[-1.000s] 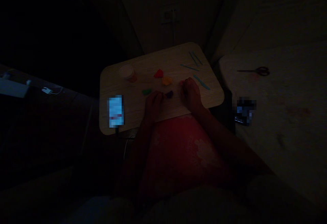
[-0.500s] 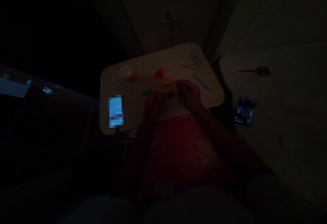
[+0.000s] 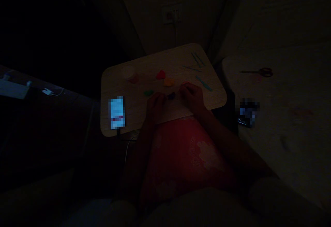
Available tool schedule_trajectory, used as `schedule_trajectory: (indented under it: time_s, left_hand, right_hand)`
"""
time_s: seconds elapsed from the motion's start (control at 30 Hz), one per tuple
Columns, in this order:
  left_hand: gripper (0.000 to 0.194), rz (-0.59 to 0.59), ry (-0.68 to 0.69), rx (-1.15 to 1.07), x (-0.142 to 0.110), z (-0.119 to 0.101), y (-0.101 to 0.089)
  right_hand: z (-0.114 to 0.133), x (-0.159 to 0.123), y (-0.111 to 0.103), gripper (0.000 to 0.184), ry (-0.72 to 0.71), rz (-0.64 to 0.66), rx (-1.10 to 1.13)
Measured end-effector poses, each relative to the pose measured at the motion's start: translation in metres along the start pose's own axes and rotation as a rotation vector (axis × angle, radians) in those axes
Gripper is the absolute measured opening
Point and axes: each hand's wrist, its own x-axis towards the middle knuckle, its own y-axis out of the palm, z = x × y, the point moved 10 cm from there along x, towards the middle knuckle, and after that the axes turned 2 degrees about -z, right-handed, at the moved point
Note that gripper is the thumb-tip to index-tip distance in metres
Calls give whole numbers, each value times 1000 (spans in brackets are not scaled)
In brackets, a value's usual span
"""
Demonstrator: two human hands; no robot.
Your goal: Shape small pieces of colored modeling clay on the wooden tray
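The scene is very dark. On a small wooden table [image 3: 129,82], my left hand [image 3: 156,105] rests with its fingers curled beside a dark lump of clay [image 3: 171,96]. My right hand [image 3: 190,96] lies just right of that lump, fingers bunched near a small pink bit; what it holds is too dim to make out. Beyond the hands lie a red clay lump [image 3: 160,74], an orange one [image 3: 169,81] and a green one [image 3: 148,92].
A lit phone [image 3: 117,112] lies at the table's near left. A small tub [image 3: 129,72] stands at the back left, and several blue modelling sticks [image 3: 199,69] lie at the back right. Scissors [image 3: 257,71] and a second device [image 3: 247,112] lie on the bed, right.
My right hand has drawn back from the table's middle toward the dark lump and curled tighter. The left hand has hardly moved.
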Motion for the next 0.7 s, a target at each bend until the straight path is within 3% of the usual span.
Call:
schedule_trajectory:
  time_s: [0.23, 0.53, 0.7]
  left_hand:
    - [47, -7, 19, 1, 0, -2, 0]
    - [47, -7, -9, 1, 0, 0, 0]
    - [48, -7, -15, 2, 0, -1, 0]
  right_hand:
    - [-5, 1, 0, 18, 31, -5, -24]
    - [-7, 0, 3, 29, 40, 42, 22]
    - [-6, 1, 4, 19, 58, 25, 30]
